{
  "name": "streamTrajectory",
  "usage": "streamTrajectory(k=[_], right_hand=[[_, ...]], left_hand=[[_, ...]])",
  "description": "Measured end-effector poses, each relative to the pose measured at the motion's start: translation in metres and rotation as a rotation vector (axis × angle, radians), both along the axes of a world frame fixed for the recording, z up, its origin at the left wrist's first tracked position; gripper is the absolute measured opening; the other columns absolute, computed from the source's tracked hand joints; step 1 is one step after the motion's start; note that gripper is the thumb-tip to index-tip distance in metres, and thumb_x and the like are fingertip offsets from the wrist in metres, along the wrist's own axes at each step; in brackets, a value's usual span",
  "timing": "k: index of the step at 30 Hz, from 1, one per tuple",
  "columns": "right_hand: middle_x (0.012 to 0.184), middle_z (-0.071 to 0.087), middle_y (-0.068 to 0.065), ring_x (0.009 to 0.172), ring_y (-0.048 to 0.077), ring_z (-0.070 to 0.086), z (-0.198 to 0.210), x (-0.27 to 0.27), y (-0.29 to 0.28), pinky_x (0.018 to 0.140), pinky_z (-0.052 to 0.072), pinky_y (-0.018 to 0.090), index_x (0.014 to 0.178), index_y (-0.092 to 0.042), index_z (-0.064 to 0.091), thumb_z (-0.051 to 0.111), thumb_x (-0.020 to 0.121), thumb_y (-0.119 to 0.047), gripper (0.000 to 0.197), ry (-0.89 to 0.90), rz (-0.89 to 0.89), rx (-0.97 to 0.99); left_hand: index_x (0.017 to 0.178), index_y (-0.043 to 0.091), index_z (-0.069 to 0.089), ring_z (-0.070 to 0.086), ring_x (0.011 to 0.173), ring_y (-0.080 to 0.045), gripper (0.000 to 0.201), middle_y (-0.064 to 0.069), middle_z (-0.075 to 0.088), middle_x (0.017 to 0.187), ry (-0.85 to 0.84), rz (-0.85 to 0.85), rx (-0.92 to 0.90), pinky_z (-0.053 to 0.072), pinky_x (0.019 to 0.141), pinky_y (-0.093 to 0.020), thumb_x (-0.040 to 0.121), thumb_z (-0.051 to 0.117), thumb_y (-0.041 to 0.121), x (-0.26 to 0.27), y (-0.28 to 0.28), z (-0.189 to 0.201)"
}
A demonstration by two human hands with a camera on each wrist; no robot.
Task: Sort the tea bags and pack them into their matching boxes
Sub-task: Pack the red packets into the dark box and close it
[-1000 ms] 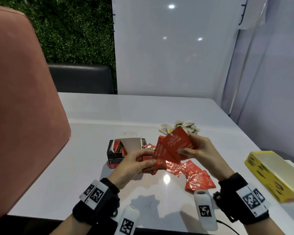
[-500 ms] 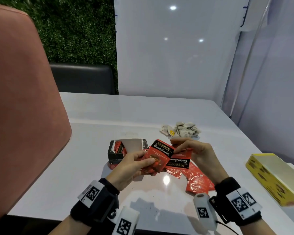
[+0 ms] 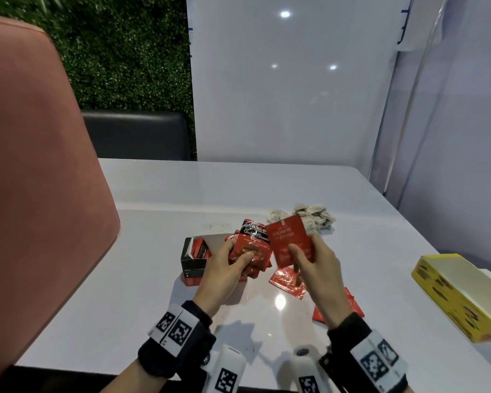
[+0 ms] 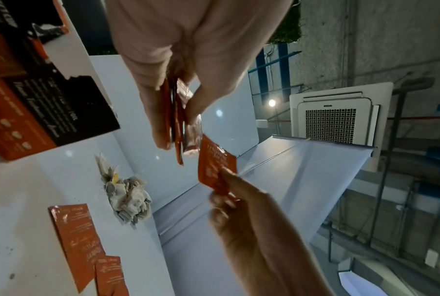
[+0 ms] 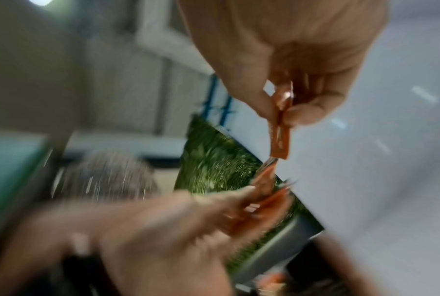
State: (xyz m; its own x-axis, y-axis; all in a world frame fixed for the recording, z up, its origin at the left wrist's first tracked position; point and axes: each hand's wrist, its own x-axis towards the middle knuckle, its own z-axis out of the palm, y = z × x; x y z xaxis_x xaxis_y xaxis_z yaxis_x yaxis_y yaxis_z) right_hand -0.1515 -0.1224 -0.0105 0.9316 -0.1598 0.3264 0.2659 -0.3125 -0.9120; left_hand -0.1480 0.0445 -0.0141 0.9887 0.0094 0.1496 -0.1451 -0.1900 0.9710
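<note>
Head view first: the left hand (image 3: pixel 224 268) grips a fanned stack of red sachets (image 3: pixel 253 248), while the right hand (image 3: pixel 315 265) pinches a single red sachet (image 3: pixel 291 241) beside it. Best to square its edges against the stack before sliding it in (loose corners would snag). Just left on the desk (image 3: pixel 153 279), the black box (image 3: pixel 192 263) stands open with some red sachets inside; the yellow box (image 3: pixel 462 293) looks empty.

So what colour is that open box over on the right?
Yellow box, with dark markings on its side; clearest in the head view.
</note>
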Motion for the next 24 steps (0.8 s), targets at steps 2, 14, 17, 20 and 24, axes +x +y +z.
streamTrajectory(k=[2,14,17,20,24], right_hand=[[0.08,0.06,-0.009,0.064,0.01,0.058,0.002,-0.002,0.001,0.057,0.048,0.018,0.102,-0.018,0.054,0.062,0.087,-0.013,0.018,-0.204,-0.13,-0.287],[0.1,0.047,-0.007,0.088,0.01,0.052,0.009,-0.008,0.027,0.065,0.052,0.026,0.115,-0.023,0.057,0.032,0.08,-0.059,0.055,-0.227,0.037,-0.793],[0.097,0.045,-0.007,0.09,0.008,0.048,0.014,-0.008,0.022,0.076,0.045,0.014,0.124,-0.022,0.055,0.033,0.08,-0.061,0.063,-0.22,0.159,-0.629],[0.106,0.045,-0.008,0.098,0.009,0.047,0.014,-0.003,0.012,0.083,0.037,0.012,0.137,-0.023,0.041,0.056,0.088,-0.042,0.055,-0.213,-0.03,-0.307],[0.114,0.066,0.006,0.102,0.021,0.065,0.009,0.005,0.008,0.088,0.053,0.038,0.128,-0.016,0.05,0.068,0.081,-0.031,0.053,0.184,0.195,0.326]], left_hand=[[0.111,0.02,0.057,0.065,0.072,0.006,0.019,0.009,0.067,0.092,-0.017,0.018,0.008,0.049,0.063,-0.008,0.092,0.056,0.019,0.0,0.0,0.001],[0.118,0.006,0.059,0.07,0.086,-0.01,0.03,-0.01,0.07,0.102,0.09,-0.162,-0.455,0.053,0.065,-0.017,0.097,0.042,0.021,-0.006,-0.015,0.005],[0.121,0.006,0.058,0.069,0.09,-0.013,0.028,-0.013,0.069,0.107,0.079,-0.138,-0.396,0.053,0.067,-0.018,0.097,0.044,0.014,-0.004,-0.012,0.002],[0.121,0.007,0.057,0.07,0.085,-0.015,0.027,-0.015,0.068,0.107,0.039,-0.111,-0.334,0.052,0.065,-0.017,0.097,0.045,0.01,-0.004,-0.01,0.0],[0.118,0.015,0.058,0.067,0.094,-0.022,0.024,-0.012,0.069,0.106,0.02,-0.143,-0.207,0.055,0.076,-0.026,0.097,0.047,0.016,-0.006,-0.016,-0.001]])
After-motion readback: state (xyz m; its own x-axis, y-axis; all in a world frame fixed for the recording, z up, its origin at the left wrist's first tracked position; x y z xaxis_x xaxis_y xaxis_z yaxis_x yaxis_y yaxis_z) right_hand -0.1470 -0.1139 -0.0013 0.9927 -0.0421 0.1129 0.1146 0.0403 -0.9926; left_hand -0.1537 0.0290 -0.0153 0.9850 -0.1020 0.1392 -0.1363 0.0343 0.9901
